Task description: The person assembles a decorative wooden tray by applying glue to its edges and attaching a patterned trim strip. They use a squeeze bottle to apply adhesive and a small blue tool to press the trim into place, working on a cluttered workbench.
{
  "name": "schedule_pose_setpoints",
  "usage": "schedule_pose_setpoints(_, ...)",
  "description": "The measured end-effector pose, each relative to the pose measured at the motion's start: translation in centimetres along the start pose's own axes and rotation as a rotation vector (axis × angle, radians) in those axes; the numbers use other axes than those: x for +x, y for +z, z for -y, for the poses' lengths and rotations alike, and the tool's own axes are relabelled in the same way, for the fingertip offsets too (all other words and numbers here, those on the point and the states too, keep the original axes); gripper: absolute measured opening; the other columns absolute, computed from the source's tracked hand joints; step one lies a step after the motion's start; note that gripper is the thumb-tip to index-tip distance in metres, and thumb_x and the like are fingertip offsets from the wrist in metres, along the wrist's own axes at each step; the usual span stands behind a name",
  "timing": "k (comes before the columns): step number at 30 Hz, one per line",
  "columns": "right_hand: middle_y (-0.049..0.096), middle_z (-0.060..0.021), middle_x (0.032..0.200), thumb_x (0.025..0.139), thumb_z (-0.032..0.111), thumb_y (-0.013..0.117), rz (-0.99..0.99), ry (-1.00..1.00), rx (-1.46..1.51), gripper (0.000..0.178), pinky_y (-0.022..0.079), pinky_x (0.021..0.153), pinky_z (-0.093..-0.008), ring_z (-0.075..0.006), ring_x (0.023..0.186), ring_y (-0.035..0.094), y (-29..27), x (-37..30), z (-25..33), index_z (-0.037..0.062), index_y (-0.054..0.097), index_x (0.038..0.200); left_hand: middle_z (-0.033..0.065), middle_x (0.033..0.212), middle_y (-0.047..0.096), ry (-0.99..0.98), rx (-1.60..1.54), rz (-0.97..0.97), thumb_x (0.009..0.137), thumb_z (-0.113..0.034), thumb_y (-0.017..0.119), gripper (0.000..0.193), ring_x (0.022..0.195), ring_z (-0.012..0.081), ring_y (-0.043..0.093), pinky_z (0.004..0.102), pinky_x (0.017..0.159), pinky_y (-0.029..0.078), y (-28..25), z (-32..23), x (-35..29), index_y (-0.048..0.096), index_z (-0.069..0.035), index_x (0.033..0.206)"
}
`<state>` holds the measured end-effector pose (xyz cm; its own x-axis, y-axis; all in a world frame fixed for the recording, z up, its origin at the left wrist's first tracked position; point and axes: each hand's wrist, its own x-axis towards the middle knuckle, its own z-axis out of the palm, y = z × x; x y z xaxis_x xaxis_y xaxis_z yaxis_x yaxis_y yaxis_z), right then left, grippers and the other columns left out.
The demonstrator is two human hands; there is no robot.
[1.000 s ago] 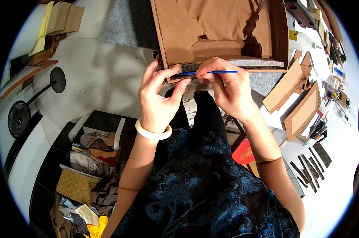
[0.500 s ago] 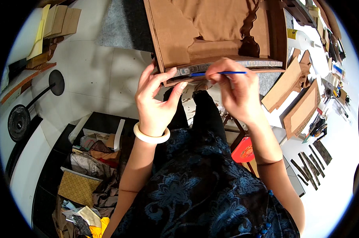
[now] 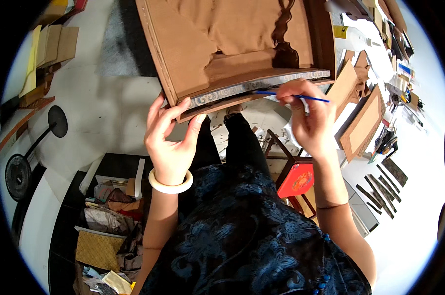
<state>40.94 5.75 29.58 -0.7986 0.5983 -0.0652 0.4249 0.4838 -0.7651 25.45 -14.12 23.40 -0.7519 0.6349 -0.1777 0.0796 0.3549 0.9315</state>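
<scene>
A large brown box or frame [image 3: 155,54], lined with brown cloth, stands in front of me at the top of the head view. Along its near edge runs a grey patterned strip [image 3: 232,89] with scroll motifs. My left hand [image 3: 167,140], with a cream bangle at the wrist, grips the near left corner, thumb in front and fingers over the rim. Pinched in my right hand [image 3: 308,118] is a slim blue pen-like tool [image 3: 319,99]. Its tip points left, at or just beside the strip; contact is hard to judge.
On the right, a white table [image 3: 401,123] carries brown panels [image 3: 362,123], several dark strips [image 3: 378,194] and tools. A red-seated stool [image 3: 296,180] stands below the box. At left are a fan [image 3: 19,177] and a black cabinet [image 3: 65,221] holding fabrics.
The view has shifted, so the box sits further left and more tilted. My right hand with the blue tool is now farther from my left hand, rightward along the strip.
</scene>
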Motion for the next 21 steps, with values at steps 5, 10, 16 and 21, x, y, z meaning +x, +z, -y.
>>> schedule_pose_setpoints(5, 0.067, -0.0115, 0.087, 0.075, -0.022, 0.050, -0.042, 0.053, -0.012, 0.030, 0.054, 0.072, -0.0299, -0.0234, 0.078, 0.068, -1.5, 0.0, -1.6, -0.0003, 0.062, 0.093, 0.0158, 0.125, 0.059, -0.025, 0.021, -0.003, 0.078, 0.001, 0.081, 0.030, 0.126, 0.0271, 0.054, 0.0405, 0.093, 0.059, 0.1, -0.5, 0.0, 0.071, 0.001, 0.107)
schedule_pose_setpoints(10, 0.067, -0.0102, 0.082, 0.086, -0.019, 0.048, -0.201, 0.028, -0.042, 0.020, 0.055, 0.069, -0.0288, -0.0167, 0.072, 0.065, -4.8, -1.0, -3.2, -0.0032, 0.060, 0.090, 0.0133, 0.119, 0.064, -0.029, 0.057, -0.004, 0.080, 0.001, 0.079, 0.029, 0.131, 0.0277, 0.050, 0.0406, 0.095, 0.058, 0.1, -0.4, -0.1, 0.070, 0.001, 0.107)
schedule_pose_setpoints(16, 0.067, -0.0098, 0.082, 0.084, -0.019, 0.048, -0.149, 0.069, -0.144, 0.022, 0.055, 0.070, -0.0283, -0.0177, 0.074, 0.067, -5.3, -1.2, -3.6, -0.0028, 0.061, 0.091, 0.0136, 0.122, 0.064, -0.033, 0.037, -0.005, 0.080, 0.001, 0.079, 0.028, 0.129, 0.0275, 0.052, 0.0407, 0.093, 0.059, 0.2, -0.2, -0.1, 0.070, 0.001, 0.107)
schedule_pose_setpoints(21, 0.066, -0.0110, 0.082, 0.083, -0.019, 0.052, -0.056, 0.043, 0.027, 0.023, 0.054, 0.070, -0.0290, -0.0208, 0.074, 0.068, -2.5, -0.6, -1.8, -0.0003, 0.062, 0.092, 0.0137, 0.124, 0.063, -0.047, 0.039, 0.000, 0.080, 0.000, 0.079, 0.028, 0.130, 0.0272, 0.051, 0.0408, 0.092, 0.059, 0.3, -0.2, -0.2, 0.070, 0.001, 0.107)
